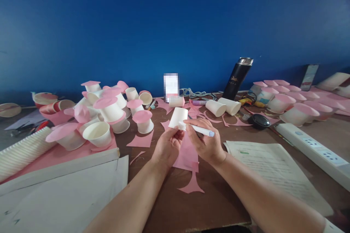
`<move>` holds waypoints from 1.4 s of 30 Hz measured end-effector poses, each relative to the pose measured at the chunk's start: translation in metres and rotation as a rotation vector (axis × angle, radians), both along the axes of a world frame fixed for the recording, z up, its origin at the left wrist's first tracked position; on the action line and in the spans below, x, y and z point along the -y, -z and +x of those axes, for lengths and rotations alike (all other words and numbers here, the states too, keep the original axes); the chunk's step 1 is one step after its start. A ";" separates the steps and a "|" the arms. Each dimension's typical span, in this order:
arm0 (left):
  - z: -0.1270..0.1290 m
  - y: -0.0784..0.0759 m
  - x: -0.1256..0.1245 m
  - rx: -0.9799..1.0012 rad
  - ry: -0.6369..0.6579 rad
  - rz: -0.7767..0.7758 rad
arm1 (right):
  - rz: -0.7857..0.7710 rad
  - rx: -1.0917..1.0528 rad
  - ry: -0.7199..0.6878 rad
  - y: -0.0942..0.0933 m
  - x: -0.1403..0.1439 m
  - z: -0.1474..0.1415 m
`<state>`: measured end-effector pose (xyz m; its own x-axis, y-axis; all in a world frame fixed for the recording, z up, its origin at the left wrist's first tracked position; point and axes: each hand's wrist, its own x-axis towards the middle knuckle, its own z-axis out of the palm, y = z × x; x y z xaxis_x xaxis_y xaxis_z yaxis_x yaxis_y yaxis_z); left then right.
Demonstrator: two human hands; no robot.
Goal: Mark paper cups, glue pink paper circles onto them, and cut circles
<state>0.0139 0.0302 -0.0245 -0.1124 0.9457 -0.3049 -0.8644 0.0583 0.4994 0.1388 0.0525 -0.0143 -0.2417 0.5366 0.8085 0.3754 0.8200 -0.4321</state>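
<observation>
A white paper cup (178, 116) is tilted at the fingertips of my left hand (167, 148), whose thumb and curled fingers close at its near edge. My right hand (207, 142) is closed around a white pen (201, 130) with a pale lavender end pointing right. Between both hands' fingertips shows a small white piece (182, 126); whether it belongs to the pen I cannot tell. The fingers hide the pen's other end. Beneath my hands lies a pink paper sheet (186, 156), with a pink offcut (191, 185) nearer me.
Paper cups with pink discs (106, 107) crowd the left, and more (303, 109) stand right. Two cups (223, 107) lie near a black flask (238, 77). A power strip (314, 149), papers (270, 167) and a white board (68, 193) flank my arms.
</observation>
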 end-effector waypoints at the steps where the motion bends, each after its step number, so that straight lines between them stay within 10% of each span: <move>1: 0.000 0.000 0.000 -0.003 -0.003 0.000 | 0.000 0.001 0.002 0.000 0.000 0.000; 42: -0.001 0.001 0.000 -0.032 0.016 0.087 | -0.028 0.003 0.059 -0.003 -0.001 0.000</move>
